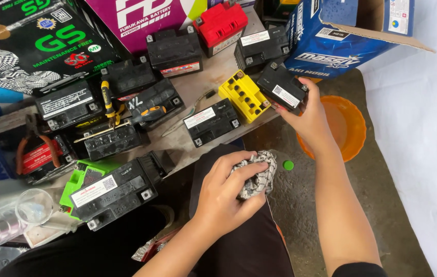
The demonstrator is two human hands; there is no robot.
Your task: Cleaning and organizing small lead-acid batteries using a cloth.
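Hands: left [226, 192] grips one rag [256, 177], right [308, 120] one battery [282, 87].

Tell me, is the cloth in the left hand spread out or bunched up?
Bunched up: the patterned cloth is crumpled inside the left hand.

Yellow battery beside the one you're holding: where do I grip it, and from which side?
Take the yellow battery from above, fingers across its two long side walls. It lies flat and skewed on the board; the right hand and its black battery crowd the right end.

Left hand [229, 192] clenched, right hand [308, 120] outstretched
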